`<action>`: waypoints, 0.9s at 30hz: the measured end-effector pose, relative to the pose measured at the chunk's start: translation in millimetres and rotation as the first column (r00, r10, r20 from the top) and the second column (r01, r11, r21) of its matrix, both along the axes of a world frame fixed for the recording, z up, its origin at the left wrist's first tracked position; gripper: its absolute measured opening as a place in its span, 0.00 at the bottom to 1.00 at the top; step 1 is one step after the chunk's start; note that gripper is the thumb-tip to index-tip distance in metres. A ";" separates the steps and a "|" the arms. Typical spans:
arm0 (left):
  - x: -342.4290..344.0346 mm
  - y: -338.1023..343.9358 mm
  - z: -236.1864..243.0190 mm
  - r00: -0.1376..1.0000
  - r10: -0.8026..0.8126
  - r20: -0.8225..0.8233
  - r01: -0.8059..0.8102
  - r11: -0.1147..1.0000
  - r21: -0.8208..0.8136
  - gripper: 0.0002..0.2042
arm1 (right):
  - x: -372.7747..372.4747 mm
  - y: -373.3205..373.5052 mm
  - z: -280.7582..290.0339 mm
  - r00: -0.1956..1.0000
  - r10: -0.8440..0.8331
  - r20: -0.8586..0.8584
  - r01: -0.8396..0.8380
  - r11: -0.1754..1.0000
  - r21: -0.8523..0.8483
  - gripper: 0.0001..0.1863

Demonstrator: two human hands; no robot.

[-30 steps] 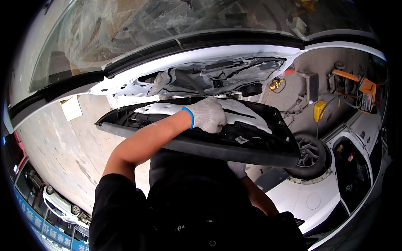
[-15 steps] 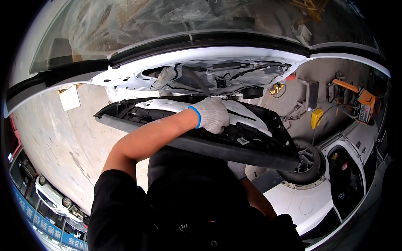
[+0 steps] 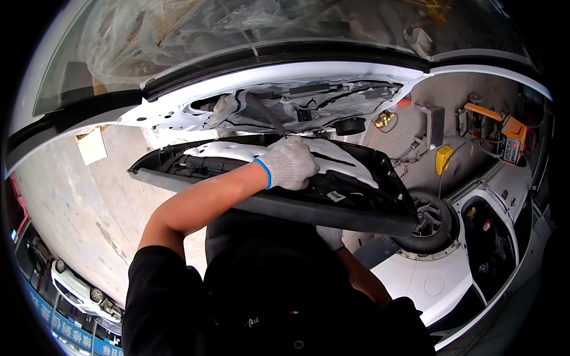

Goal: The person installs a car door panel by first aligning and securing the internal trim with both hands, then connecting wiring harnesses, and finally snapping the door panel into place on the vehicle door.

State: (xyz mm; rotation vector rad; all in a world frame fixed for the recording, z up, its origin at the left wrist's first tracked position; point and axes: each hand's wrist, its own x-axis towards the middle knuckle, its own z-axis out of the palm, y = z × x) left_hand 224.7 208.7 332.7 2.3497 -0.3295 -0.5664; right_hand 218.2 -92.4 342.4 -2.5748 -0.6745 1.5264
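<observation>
A black car door trim panel [image 3: 332, 215] is tilted in front of me, its back side up, with white padding [image 3: 347, 160] on it. My left hand [image 3: 291, 163], in a pale knitted glove with a blue cuff, lies over the panel's middle. Its fingers are curled; what they hold is hidden. Just beyond that hand, a dark grey strip [image 3: 272, 115] runs from the white car door [image 3: 178, 89] toward the panel. My gloved right hand [image 3: 331, 237] is at the panel's near edge, low down, its fingers hidden. The door's inner side shows crumpled plastic film [image 3: 228, 110].
A round black part, perhaps a speaker [image 3: 350, 126], is on the door. To the right are a wheel [image 3: 428, 221], a white car body [image 3: 415, 282], a yellow box [image 3: 443, 159] with a cable and an orange machine [image 3: 512, 140]. Cardboard [image 3: 92, 146] lies on the floor left.
The whole scene has shifted slightly left and up in the view. My left hand stays over the panel with its fingers curled; the right hand remains by the near edge.
</observation>
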 end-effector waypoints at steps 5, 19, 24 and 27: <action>-6.0 1.0 -3.5 0.999 0.048 0.025 -0.046 0.996 -0.073 0.09 | -3.1 4.0 2.2 0.999 -0.034 0.037 0.034 0.999 0.022 0.17; 1.3 5.0 -0.4 0.997 -0.001 -0.074 -0.003 0.998 -0.062 0.10 | -5.0 -9.6 -4.3 0.998 0.051 0.037 -0.052 0.998 0.037 0.17; 4.7 2.3 -2.5 0.995 -0.037 -0.097 0.031 0.997 -0.069 0.10 | 2.3 9.2 8.0 0.999 0.042 0.021 -0.042 0.999 -0.020 0.17; 9.3 -0.5 -1.6 0.995 -0.077 -0.055 0.077 0.997 -0.009 0.10 | 3.5 7.5 6.2 1.000 0.020 -0.011 -0.021 0.999 -0.026 0.17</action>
